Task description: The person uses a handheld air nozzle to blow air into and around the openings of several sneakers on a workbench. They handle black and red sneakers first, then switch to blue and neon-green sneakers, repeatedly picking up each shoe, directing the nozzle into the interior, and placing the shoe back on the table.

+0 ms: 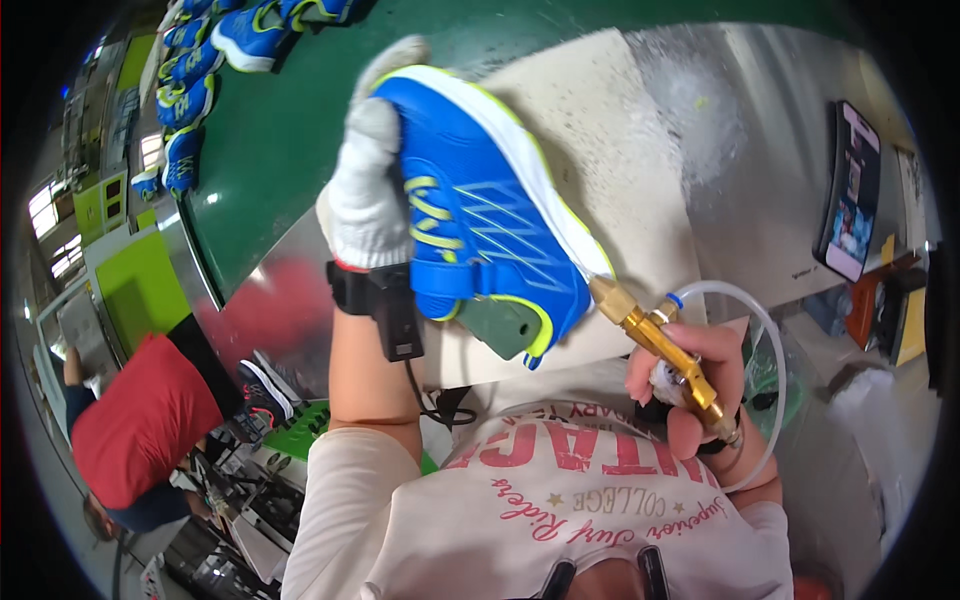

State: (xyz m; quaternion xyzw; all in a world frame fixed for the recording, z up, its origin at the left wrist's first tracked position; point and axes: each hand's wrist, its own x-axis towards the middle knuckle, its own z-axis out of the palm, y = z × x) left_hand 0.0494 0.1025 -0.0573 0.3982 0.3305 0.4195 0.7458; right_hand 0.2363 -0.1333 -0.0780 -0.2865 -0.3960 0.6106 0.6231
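Note:
My left hand point(368, 185), in a white knitted glove, grips a blue sneaker point(480, 185) by its far side. The sneaker has a white sole, yellow-green trim and a strap, and a dark green last point(500, 328) fills its opening. Bare fingers of my right hand point(708, 365) are wrapped round a brass spray gun point(650, 335). Its nozzle points at the white sole near the heel, touching it or very close. A clear hose point(775, 350) curves from the gun around my right wrist. The glove's fingertips are partly hidden behind the shoe.
Under the shoe lies a pale, speckled board point(640, 150). Several blue sneakers point(185, 105) line the green work surface point(290, 120) at the far left. A phone point(852, 195) stands at the right. Another person in a red shirt point(145, 415) bends at the left.

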